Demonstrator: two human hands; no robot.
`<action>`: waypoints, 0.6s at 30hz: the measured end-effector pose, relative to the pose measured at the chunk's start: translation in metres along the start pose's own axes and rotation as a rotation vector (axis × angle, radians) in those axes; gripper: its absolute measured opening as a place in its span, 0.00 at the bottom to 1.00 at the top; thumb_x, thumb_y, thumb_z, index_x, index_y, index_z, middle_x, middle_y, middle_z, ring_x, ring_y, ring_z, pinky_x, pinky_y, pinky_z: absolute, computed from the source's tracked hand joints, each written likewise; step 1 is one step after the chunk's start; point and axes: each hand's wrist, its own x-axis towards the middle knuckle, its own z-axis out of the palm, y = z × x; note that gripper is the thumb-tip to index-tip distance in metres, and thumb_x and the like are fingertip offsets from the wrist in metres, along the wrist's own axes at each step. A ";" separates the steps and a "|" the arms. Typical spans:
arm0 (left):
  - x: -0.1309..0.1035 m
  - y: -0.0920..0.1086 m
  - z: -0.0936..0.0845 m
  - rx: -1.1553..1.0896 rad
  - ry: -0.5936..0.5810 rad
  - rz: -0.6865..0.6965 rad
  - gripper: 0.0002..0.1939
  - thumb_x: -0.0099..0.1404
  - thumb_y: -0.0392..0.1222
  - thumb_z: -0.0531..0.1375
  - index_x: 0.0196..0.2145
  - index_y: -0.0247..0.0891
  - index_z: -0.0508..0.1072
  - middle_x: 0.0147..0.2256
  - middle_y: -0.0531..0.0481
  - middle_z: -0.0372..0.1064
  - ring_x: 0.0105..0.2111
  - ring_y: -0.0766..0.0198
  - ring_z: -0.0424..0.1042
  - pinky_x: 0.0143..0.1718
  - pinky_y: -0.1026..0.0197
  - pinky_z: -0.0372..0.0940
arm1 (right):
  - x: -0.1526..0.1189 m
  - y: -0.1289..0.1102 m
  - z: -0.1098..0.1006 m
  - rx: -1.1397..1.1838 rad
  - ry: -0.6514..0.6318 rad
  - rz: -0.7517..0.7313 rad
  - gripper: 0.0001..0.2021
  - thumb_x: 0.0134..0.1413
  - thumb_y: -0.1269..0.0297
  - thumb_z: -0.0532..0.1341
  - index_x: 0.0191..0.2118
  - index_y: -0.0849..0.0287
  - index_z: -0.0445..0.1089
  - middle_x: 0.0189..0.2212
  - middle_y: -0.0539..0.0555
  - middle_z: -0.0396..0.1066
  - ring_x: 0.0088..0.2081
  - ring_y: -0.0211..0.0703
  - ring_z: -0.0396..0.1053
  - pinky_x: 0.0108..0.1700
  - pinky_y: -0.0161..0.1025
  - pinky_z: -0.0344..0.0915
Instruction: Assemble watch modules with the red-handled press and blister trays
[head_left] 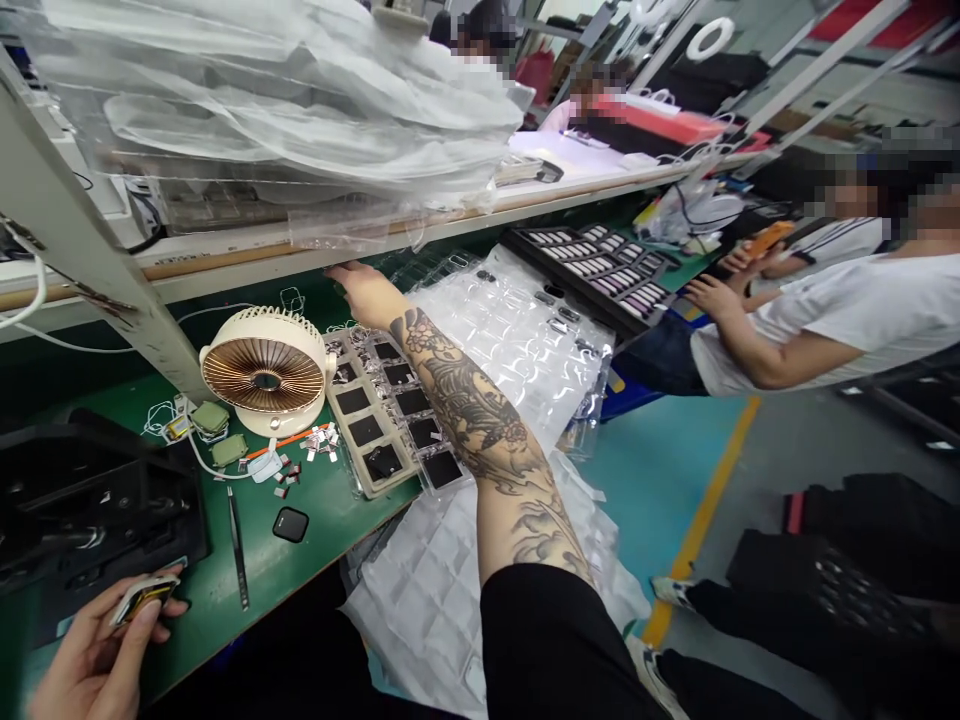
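Note:
My left hand (101, 655) is closed around a small open device case (144, 598), shaped like a smartwatch body, with yellow and dark parts showing inside. My right hand (367, 292) reaches to the back of the bench, below the shelf edge, fingers stretched out and nothing visible in them. Beneath that forearm lie a beige tray (371, 462) and clear plastic trays holding black square screens (442, 470). Tweezers (238, 550) and a black square watch-like piece (290, 525) rest on the green bench near my left hand.
A beige fan (266, 370) stands at the shelf post (97, 260). Small parts (319, 440) and green pieces (225, 450) are scattered before it. Clear blister trays (510, 350) and a black tray (600, 265) lie to the right. A co-worker (795, 320) sits beyond them.

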 end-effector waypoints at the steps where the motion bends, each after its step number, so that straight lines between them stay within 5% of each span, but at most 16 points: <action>1: 0.000 -0.002 0.000 -0.006 -0.007 0.010 0.24 0.70 0.56 0.71 0.56 0.40 0.77 0.42 0.45 0.86 0.33 0.57 0.83 0.35 0.59 0.80 | -0.002 -0.001 0.002 -0.041 -0.011 -0.015 0.31 0.64 0.83 0.58 0.69 0.57 0.73 0.67 0.62 0.73 0.63 0.53 0.73 0.65 0.48 0.70; 5: 0.000 -0.007 -0.002 -0.007 -0.038 0.022 0.23 0.71 0.57 0.70 0.55 0.41 0.78 0.43 0.45 0.86 0.33 0.58 0.83 0.37 0.61 0.81 | -0.009 -0.003 0.013 -0.290 -0.087 -0.192 0.18 0.69 0.79 0.58 0.54 0.59 0.82 0.54 0.62 0.80 0.66 0.57 0.67 0.73 0.58 0.60; 8: 0.000 -0.013 -0.003 -0.005 -0.052 0.004 0.26 0.70 0.61 0.70 0.56 0.41 0.78 0.44 0.45 0.86 0.35 0.57 0.84 0.38 0.60 0.82 | -0.007 0.000 0.020 -0.357 -0.154 -0.304 0.18 0.70 0.78 0.57 0.50 0.56 0.84 0.58 0.60 0.79 0.73 0.55 0.60 0.78 0.63 0.50; 13: -0.003 -0.022 -0.001 0.011 -0.031 -0.053 0.30 0.67 0.65 0.70 0.57 0.44 0.78 0.46 0.47 0.87 0.36 0.54 0.86 0.40 0.59 0.83 | 0.010 0.010 0.030 -0.347 -0.321 -0.339 0.21 0.66 0.80 0.56 0.48 0.53 0.84 0.59 0.56 0.78 0.77 0.56 0.54 0.76 0.75 0.48; 18: -0.005 -0.016 0.002 0.023 -0.007 -0.089 0.30 0.66 0.68 0.69 0.56 0.45 0.80 0.43 0.49 0.87 0.37 0.54 0.87 0.40 0.60 0.83 | 0.021 0.010 0.044 -0.403 -0.452 -0.299 0.19 0.64 0.80 0.57 0.45 0.55 0.85 0.52 0.58 0.81 0.76 0.52 0.57 0.79 0.70 0.45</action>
